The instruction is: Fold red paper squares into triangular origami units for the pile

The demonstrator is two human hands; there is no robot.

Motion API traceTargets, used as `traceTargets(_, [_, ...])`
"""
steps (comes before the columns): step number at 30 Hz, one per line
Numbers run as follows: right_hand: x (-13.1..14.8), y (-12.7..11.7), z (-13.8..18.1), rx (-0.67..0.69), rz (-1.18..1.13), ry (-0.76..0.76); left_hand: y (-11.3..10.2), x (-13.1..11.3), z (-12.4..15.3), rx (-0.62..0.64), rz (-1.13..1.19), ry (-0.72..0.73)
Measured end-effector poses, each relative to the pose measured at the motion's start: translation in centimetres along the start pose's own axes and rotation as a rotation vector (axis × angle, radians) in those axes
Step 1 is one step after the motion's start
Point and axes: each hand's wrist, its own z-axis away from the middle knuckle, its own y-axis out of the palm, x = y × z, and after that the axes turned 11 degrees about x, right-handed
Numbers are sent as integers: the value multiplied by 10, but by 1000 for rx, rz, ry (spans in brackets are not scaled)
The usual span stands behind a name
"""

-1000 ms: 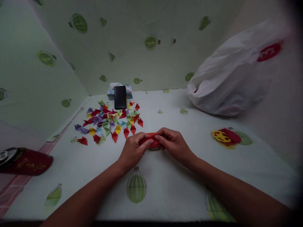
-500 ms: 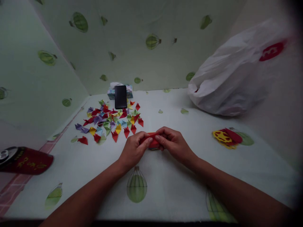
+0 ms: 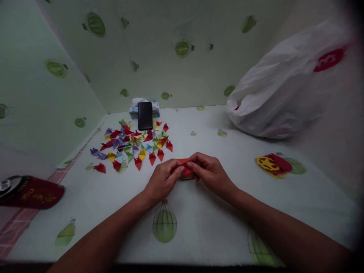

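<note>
Both of my hands meet over a small red paper piece [image 3: 185,170] at the middle of the table. My left hand [image 3: 162,182] pinches its left side with curled fingers. My right hand [image 3: 209,172] grips its right side, fingers pressed on top. Most of the paper is hidden under my fingers. A spread of several folded paper pieces [image 3: 133,146] in red, yellow, purple, green and blue lies to the back left of my hands.
A black phone [image 3: 145,115] leans on a tissue box [image 3: 155,109] at the back. A white plastic bag [image 3: 278,87] fills the right rear. Red and yellow paper [image 3: 273,163] lies at the right. A dark red can [image 3: 31,193] lies at the left edge.
My hands stay on the red paper with only slight finger shifts; the view has tilted a little.
</note>
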Motion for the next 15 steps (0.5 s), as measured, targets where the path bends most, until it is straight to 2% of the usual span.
traceTargets(6, [1, -1, 1, -4, 56, 4, 0, 0, 1, 18, 13, -15])
traceTargets(15, [0, -2, 0, 13, -39, -2, -2, 1, 1, 17, 101, -49])
